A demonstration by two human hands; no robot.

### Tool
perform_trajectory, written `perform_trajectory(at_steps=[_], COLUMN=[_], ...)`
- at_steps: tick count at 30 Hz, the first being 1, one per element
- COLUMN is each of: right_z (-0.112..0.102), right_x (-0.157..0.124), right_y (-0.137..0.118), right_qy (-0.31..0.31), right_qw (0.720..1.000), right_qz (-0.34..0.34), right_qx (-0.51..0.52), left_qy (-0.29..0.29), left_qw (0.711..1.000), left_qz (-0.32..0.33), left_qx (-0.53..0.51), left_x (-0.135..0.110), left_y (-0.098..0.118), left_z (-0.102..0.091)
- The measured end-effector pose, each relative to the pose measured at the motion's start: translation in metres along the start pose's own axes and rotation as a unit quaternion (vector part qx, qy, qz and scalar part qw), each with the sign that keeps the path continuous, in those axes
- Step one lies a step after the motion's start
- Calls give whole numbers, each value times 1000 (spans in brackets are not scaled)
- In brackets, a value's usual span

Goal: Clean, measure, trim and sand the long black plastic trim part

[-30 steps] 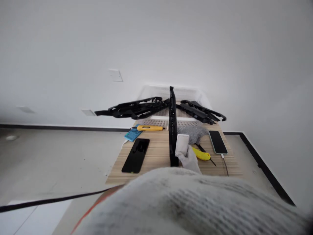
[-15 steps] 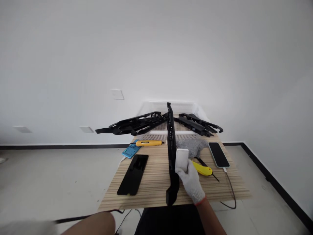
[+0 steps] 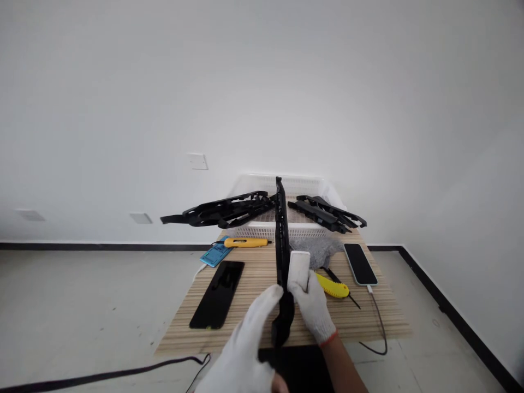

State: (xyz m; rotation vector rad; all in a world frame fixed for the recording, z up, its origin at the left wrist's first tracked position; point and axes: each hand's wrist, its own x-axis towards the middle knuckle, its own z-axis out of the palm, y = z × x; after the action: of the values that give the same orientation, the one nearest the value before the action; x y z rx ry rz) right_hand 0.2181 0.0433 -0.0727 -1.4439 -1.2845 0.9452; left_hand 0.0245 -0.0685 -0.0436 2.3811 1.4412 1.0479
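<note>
A white cotton glove with an orange-red cuff covers my right hand (image 3: 314,308), which is closed around a small white rectangular block (image 3: 299,267). Beside the block, a long black plastic trim piece (image 3: 282,240) runs from the basket to the table's near edge. My left hand (image 3: 248,344), also in a white glove, is at the near edge with its fingers stretched out and holding nothing. Its fingertips overlap the lower part of the trim piece; whether they touch it I cannot tell. A yellow-handled cutter (image 3: 333,286) lies just right of my right hand.
The white plastic basket (image 3: 262,232) at the back bears more black plastic parts (image 3: 225,210). On the wood-grain table (image 3: 256,273) are a black phone (image 3: 218,295), a charging phone (image 3: 361,265), a yellow-orange pen-shaped tool (image 3: 248,242), a blue packet (image 3: 216,253) and bubble wrap (image 3: 317,250).
My left hand has come up from the lower left to the near end of the black trim piece. My right hand keeps hold of the white block. The view has shifted slightly.
</note>
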Motion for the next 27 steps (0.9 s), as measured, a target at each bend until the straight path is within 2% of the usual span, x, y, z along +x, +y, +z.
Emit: perform_trajectory(at_steps=[3, 6, 9, 13, 18, 22, 25, 27], right_z=[0, 0, 0, -1, -4, -3, -2, -1], right_x=[-2, -3, -3, -4, -14, -17, -16, -14], right_y=[-2, -3, -1, 0, -6, -8, -5, -1], right_qy=[13, 23, 16, 3, -82, 0, -37, -46], right_qw=[1000, 1000, 1000, 1000, 997, 999, 999, 998], right_qz=[6, 1, 4, 8, 9, 39, 25, 41], right_qx=[-14, -16, -17, -9, 0, -20, 15, 33], left_qy=[-26, -18, -5, -20, -26, -29, -31, -31], left_qw=[998, 997, 998, 999, 998, 999, 999, 999], left_qz=[-27, -16, -4, 7, 9, 15, 23, 30], left_qx=[50, 69, 55, 31, 48, 26, 25, 32], left_x=[8, 9, 12, 18, 17, 15, 17, 19], left_y=[-17, -29, -38, -49, -54, -56, -56, -56], left_z=[45, 66, 64, 55, 58, 61, 60, 58])
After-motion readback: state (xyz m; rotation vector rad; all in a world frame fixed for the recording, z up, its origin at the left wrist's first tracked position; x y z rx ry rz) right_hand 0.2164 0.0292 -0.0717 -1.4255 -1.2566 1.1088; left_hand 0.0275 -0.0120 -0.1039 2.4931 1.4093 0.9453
